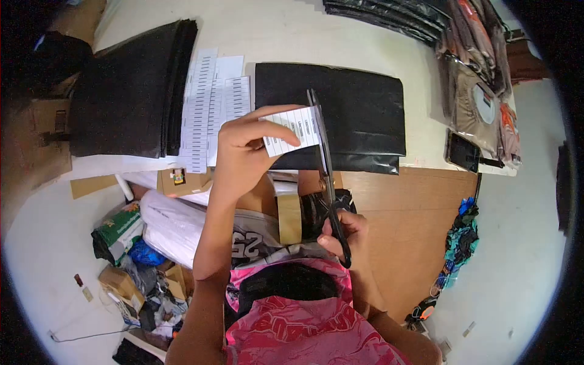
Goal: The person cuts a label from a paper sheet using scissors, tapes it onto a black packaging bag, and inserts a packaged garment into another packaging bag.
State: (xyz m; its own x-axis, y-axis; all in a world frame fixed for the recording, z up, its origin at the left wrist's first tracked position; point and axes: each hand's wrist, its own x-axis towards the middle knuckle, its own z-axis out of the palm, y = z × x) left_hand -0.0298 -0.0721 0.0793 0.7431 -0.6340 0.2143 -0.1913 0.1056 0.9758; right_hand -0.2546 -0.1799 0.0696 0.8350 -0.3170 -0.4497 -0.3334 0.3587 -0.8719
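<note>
My left hand [243, 143] is closed on a small white label sheet [289, 131] printed with rows of dark text, pinched between thumb and fingers. My right hand [345, 231] grips the handles of large dark scissors [324, 146], whose blades point away from me. The blades lie along the right edge of the label sheet; whether they are cutting into it I cannot tell. Beneath the sheet and blades, a black plastic bag [365, 115] lies flat on the white table [274, 36]. Left of it are long white label strips [198, 115].
A stack of black bags [131, 91] lies at the left. More black packages [389, 18] are at the back. At the right are clear-wrapped garments [477, 97] and a phone [462, 151] near the table edge. Cardboard boxes and bags stand on the floor at lower left.
</note>
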